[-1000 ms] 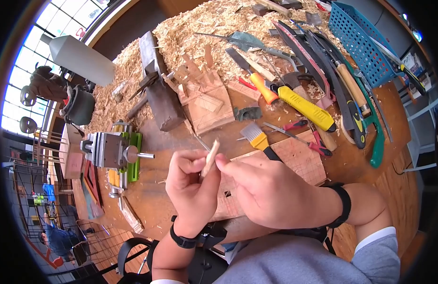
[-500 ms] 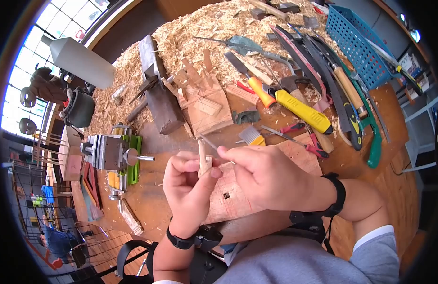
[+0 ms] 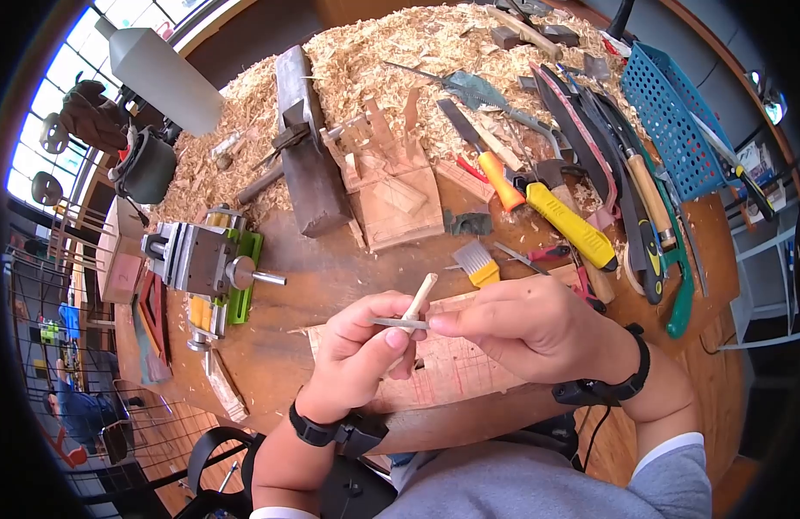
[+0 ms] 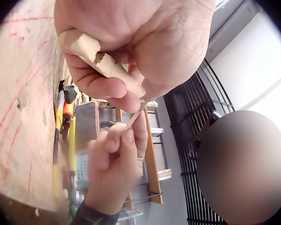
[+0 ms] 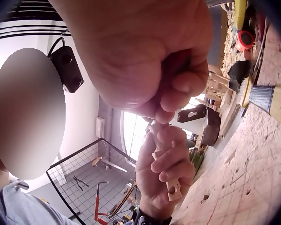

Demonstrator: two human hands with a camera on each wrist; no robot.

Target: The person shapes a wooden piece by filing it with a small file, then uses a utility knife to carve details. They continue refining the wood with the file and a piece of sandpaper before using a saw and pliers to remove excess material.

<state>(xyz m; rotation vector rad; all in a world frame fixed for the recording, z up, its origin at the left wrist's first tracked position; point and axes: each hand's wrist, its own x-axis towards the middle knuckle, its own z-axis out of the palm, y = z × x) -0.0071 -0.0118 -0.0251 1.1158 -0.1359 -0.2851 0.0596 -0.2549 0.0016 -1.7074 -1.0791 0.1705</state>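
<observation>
A small carved piece of pale wood (image 3: 422, 294) stands tilted in my left hand (image 3: 356, 350), gripped between thumb and fingers. In the left wrist view the wood (image 4: 113, 68) shows a notch cut into its side. Its lower end has a round hole in the right wrist view. My right hand (image 3: 538, 333) pinches a thin flat grey strip, like a small file (image 3: 398, 323), and lays it across the wood near the left thumb. My right fingers cover its other end. Both hands are above a board (image 3: 452, 368) with red pencil lines.
A yellow-handled brush (image 3: 479, 264) and a yellow-handled saw (image 3: 573, 227) lie beyond the hands. At left stands a metal vise (image 3: 196, 259). Wood shavings (image 3: 365, 43) heap at the back, beside a dark wood block (image 3: 309, 173). A blue basket (image 3: 668, 121) is at right.
The right hand has drawn back and brought the grey strip across the wood. The left hand has turned the wood from upright to leaning right. The head view has shifted slightly.
</observation>
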